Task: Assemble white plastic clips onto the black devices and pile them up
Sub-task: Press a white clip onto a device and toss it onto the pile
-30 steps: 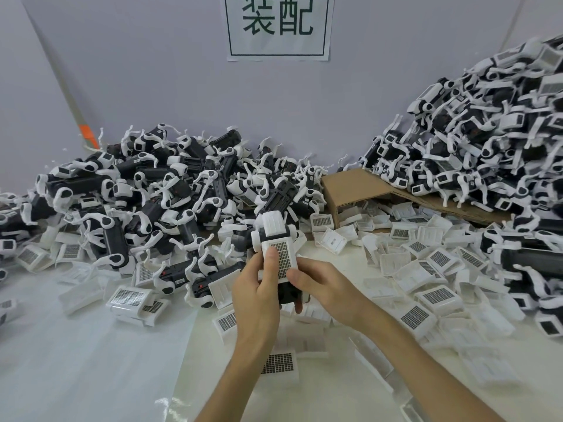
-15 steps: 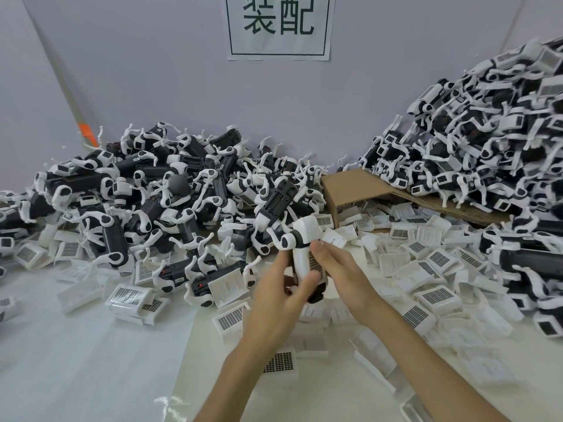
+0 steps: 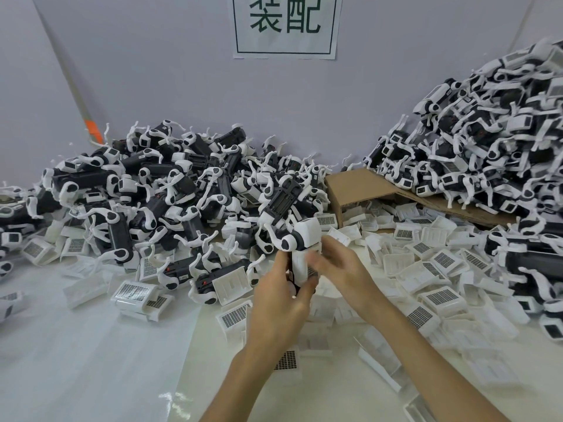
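We see both hands meet over the middle of the worktop, above the loose parts lying there. The left hand holds a black device upright by its lower end. Its fingers curl round one side of the body and its thumb lies up the other. The device's white head points to the far edge, with a curved white arm sticking out to the left.

A white clip sits against the front of the device's body. The right hand reaches in from the right, and its fingers lie on this clip. They are blurred, so we cannot tell whether they pinch it or only press on it.

Along the far edge on the left lies a broad heap of devices. A taller heap rises in the far right corner, partly resting on a flattened cardboard box that lies between the two. Loose clips cover the right half of the worktop, and more lie at the foot of the left heap. A paper sign hangs on the wall behind.
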`<action>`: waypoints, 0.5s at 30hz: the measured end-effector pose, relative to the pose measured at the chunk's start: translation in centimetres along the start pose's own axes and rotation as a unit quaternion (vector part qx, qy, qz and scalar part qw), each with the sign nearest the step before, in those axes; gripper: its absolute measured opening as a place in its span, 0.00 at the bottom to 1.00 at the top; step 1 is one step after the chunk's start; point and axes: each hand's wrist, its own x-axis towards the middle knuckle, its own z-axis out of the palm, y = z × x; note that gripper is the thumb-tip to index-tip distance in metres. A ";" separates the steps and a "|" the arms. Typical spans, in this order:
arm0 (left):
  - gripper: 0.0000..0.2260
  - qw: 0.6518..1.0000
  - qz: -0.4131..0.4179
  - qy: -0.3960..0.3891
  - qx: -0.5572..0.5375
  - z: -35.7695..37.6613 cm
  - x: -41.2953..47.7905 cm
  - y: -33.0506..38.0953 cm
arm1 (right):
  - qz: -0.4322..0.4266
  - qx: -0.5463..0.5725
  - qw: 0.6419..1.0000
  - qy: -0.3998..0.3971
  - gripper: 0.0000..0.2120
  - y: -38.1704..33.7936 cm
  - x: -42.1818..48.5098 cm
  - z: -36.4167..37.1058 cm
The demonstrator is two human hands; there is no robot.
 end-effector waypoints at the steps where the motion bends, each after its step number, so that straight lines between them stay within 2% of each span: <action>1: 0.15 1.000 0.003 0.006 0.020 -0.1 0.1 -0.3 | -0.002 -0.041 0.999 0.011 0.28 0.1 0.0 0.0; 2: 0.14 0.999 0.010 0.010 0.038 -0.1 0.2 -0.6 | -0.005 -0.076 0.997 0.018 0.33 0.3 -0.1 0.0; 3: 0.14 0.998 0.024 0.013 0.054 -0.1 0.2 -0.8 | -0.012 -0.088 0.996 0.020 0.32 0.3 -0.1 0.1; 6: 0.19 0.995 0.061 0.019 0.076 -0.2 0.2 -0.5 | -0.049 -0.087 0.995 0.032 0.22 0.3 -0.4 0.6; 12: 0.24 0.990 0.089 0.064 0.086 -0.2 0.0 0.1 | -0.095 -0.112 0.987 0.061 0.19 -0.1 -0.6 1.2; 15: 0.20 0.987 0.094 0.089 0.098 -0.2 -0.1 0.3 | -0.106 -0.101 0.987 0.063 0.17 -0.2 -0.8 1.7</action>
